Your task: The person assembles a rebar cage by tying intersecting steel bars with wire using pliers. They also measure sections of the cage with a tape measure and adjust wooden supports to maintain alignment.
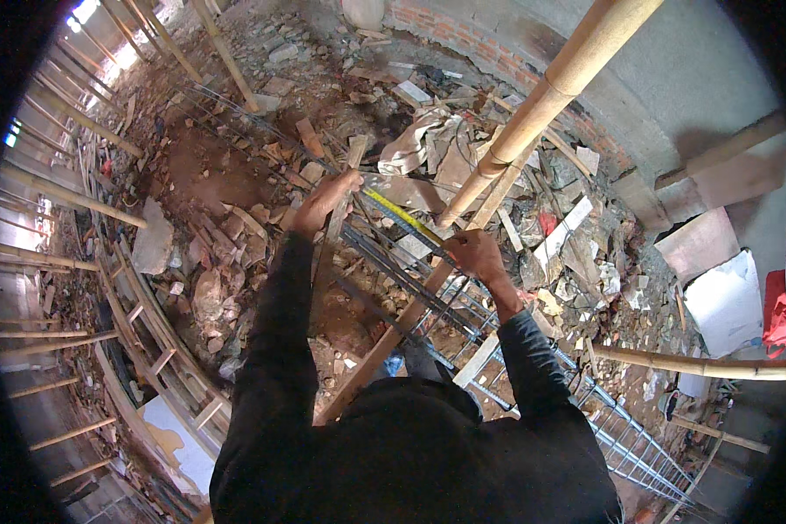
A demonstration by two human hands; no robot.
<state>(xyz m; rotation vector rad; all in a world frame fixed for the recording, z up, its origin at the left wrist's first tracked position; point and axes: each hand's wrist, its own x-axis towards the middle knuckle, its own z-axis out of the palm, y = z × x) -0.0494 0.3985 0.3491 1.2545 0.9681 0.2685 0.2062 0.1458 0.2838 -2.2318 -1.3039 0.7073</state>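
Observation:
A yellow tape measure blade runs taut between my two hands, sloping from upper left to lower right. My left hand is closed at the blade's far-left end, beside an upright wooden strip. At the other end my right hand is closed around the tape; whether a case sits inside the fist is hidden. Just below the blade lie dark steel reinforcing bars, roughly parallel to it. Under them a wooden plank crosses at an angle.
A bamboo pole rises close ahead of my right hand. A tied rebar cage stretches to the lower right. Rubble covers the ground. A wooden ladder lies at left, near several bamboo props. A white board leans at right.

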